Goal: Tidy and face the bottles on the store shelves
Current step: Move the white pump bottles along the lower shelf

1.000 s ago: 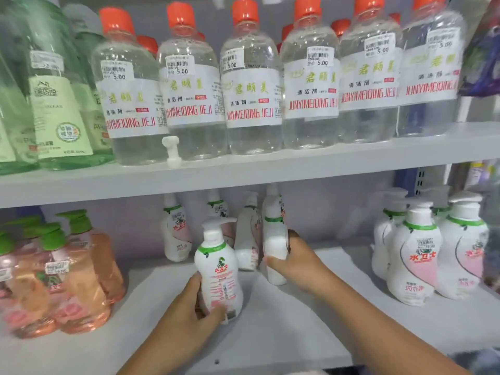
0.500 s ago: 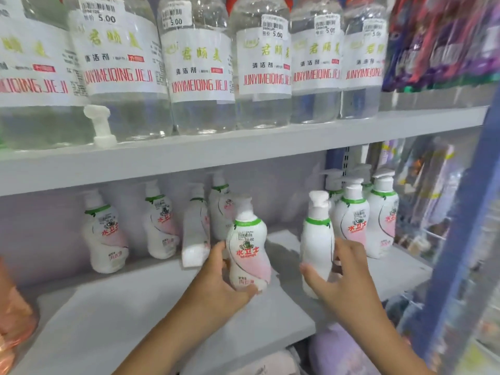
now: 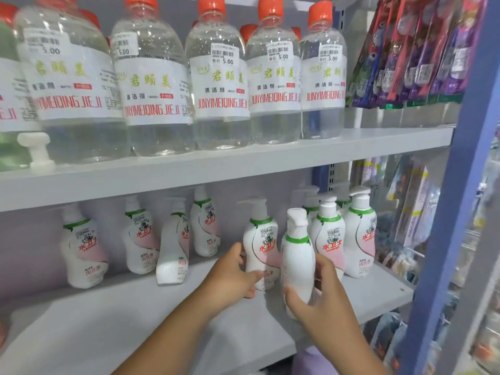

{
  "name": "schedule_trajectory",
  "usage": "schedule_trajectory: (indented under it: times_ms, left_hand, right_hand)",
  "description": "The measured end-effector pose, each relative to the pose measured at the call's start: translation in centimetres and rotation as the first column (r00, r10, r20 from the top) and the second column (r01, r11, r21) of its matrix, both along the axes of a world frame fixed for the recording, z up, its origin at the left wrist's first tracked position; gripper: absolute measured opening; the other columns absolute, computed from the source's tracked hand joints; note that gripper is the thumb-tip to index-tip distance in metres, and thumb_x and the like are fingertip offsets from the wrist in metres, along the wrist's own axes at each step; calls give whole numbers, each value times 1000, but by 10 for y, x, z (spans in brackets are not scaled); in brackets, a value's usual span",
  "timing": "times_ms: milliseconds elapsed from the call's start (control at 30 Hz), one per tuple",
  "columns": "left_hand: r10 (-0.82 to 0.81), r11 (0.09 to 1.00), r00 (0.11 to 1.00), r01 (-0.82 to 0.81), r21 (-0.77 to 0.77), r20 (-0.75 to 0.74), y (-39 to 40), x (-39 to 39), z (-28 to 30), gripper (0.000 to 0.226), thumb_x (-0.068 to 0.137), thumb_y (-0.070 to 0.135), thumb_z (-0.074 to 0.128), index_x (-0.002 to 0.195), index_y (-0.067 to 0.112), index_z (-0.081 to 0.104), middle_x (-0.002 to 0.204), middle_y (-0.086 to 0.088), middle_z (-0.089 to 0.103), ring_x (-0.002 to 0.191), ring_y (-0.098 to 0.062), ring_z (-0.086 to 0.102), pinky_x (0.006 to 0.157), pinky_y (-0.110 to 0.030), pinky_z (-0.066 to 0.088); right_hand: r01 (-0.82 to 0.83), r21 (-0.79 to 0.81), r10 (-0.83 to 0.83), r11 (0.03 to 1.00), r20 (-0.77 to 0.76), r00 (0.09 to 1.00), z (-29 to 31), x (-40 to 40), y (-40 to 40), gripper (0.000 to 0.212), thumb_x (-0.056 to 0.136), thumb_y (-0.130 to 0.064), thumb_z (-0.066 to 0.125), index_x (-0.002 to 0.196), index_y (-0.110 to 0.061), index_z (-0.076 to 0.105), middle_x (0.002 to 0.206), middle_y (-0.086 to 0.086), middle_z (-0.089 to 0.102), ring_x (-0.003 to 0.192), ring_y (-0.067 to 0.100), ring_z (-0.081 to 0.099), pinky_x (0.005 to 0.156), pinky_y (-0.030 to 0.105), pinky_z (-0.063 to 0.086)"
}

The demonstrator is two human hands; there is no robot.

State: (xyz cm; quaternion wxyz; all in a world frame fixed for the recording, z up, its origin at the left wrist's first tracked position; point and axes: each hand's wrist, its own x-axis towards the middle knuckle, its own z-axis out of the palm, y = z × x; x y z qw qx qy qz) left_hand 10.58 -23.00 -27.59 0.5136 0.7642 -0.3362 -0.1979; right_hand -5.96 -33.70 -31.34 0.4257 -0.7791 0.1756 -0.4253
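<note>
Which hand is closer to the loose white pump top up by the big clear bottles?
Left. The left hand grips a pump bottle below and right of the pump top; the right hand grips another bottle farther right.

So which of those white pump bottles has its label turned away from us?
The pump bottle gripped by the right hand: it shows a plain white back, while the others on the lower shelf show at least part of their pink labels.

Hanging packets (image 3: 411, 50) upper right; loose white pump head (image 3: 36, 150).
</note>
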Motion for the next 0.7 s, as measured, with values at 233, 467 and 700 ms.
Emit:
schedule_trajectory:
  times_ms: [233,467,700]
  left_hand:
    - [56,988,998,-53,-148,20,-25,-7,-26,34,90,16,76,116,29,59,105,1,64,59,-20,63,62,-38,55]
    - [40,982,999,-41,-186,-7,-33,-5,-29,31,88,12,78,111,27,63,110,-1,68,61,-18,60,49,-24,43]
    - [16,980,1000,-15,-197,0,-37,-1,-35,39,89,4,73,121,25,66,113,-5,71,53,-11,55,48,-21,43]
  right_hand:
    - [186,-257,-167,948,97,981,-15,-3,-4,81,74,-52,69,147,-27,43,139,-18,47,122,7,51,97,15,39]
    - [339,-225,-302,913,183,935,-26,12,-12,78,59,-62,78,125,-29,50,111,-25,42,104,14,56,86,35,52]
    - [430,-250,-401,868,160,902,-31,25,-9,80,57,-68,79,115,-22,50,106,-9,49,93,25,64,75,45,55]
